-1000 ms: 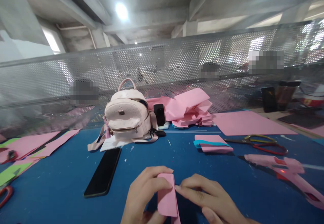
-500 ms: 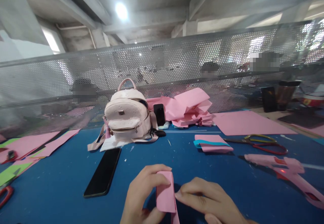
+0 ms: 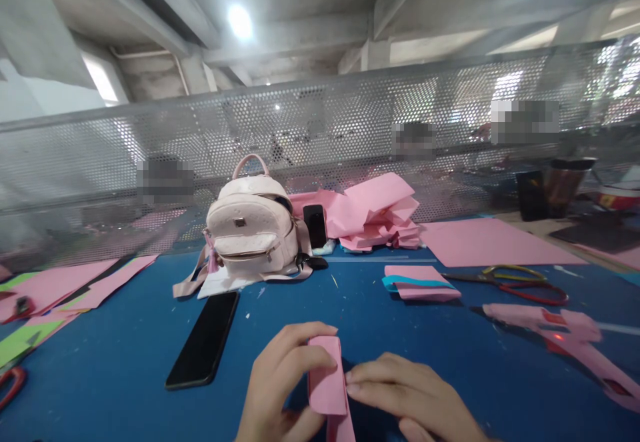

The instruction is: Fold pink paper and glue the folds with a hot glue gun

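Note:
A small folded pink piece [image 3: 327, 379] stands near the bottom middle of the head view, with a pink strip [image 3: 341, 429] running down from its lower edge. My left hand [image 3: 287, 385] is closed around its left side, fingers over the top and thumb low. Against the piece's right edge rest the fingertips of my right hand [image 3: 410, 395]; those fingers are stretched out side by side, and nothing is gripped in them. Further back lies another folded pink piece [image 3: 425, 289] with a blue strip [image 3: 420, 283] around it.
On the blue table [image 3: 280, 309] are a black phone [image 3: 204, 342], a pale backpack [image 3: 255, 229], crumpled pink material [image 3: 375, 212], scissors [image 3: 530, 282] and a pink glue gun [image 3: 565, 335]. Pink and green sheets [image 3: 65, 285] lie left. A perforated metal screen [image 3: 340, 122] stands behind.
The fingers of my right hand have straightened and come together along the piece's right edge. The piece and my left hand have shifted very slightly left.

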Motion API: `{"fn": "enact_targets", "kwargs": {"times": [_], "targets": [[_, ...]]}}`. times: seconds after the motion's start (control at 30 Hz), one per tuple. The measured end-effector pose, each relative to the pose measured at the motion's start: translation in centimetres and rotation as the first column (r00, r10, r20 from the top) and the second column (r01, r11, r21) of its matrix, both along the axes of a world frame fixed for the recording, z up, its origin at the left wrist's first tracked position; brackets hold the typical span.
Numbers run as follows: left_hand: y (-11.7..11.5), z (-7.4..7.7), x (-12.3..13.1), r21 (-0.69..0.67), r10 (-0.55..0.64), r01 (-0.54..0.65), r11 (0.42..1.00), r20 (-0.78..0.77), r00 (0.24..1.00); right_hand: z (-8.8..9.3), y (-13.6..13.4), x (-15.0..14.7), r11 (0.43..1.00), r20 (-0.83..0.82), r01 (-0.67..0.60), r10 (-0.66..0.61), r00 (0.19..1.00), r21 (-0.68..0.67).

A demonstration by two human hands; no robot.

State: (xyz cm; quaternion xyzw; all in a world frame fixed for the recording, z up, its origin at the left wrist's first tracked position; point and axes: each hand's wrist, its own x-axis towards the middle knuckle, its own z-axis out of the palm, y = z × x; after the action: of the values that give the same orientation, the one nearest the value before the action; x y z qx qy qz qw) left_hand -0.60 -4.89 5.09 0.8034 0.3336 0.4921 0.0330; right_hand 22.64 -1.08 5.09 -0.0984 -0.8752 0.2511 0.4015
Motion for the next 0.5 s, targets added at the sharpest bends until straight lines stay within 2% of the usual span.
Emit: {"fn": "enact_targets", "kwargs": {"times": [0.13,0.23,0.33,0.4,0.5], "targets": [[0.2,0.2,0.0,0.012,0.001,-0.001,1.000,-0.019,1.000,-1.9,0.4,-0.8,0.972,-0.050,-0.032,0.021,0.999,-0.232],[0.3,0.0,0.0,-0.088,-0.030,0.033,0.996,0.038,0.999,-2.8,1.0,-0.8,0.961,-0.108,0.064,-0.097,0.989,-0.270],[0.2,-0.3,0.1,-0.195,-0.108,0.135,0.971,0.143,0.984,-3.2,1.5,-0.7,0.922,-0.100,0.168,-0.215,0.971,-0.350],[0.1,-0.6,0.2,-0.240,-0.161,0.205,0.949,0.192,0.968,-3.2,1.5,-0.7,0.864,-0.020,0.117,-0.146,0.989,-0.490],[-0.1,-1.1,0.5,-0.251,-0.203,0.258,0.933,0.227,0.953,-3.2,1.0,-1.1,0.705,0.009,-0.078,0.120,0.993,-0.705]]}}
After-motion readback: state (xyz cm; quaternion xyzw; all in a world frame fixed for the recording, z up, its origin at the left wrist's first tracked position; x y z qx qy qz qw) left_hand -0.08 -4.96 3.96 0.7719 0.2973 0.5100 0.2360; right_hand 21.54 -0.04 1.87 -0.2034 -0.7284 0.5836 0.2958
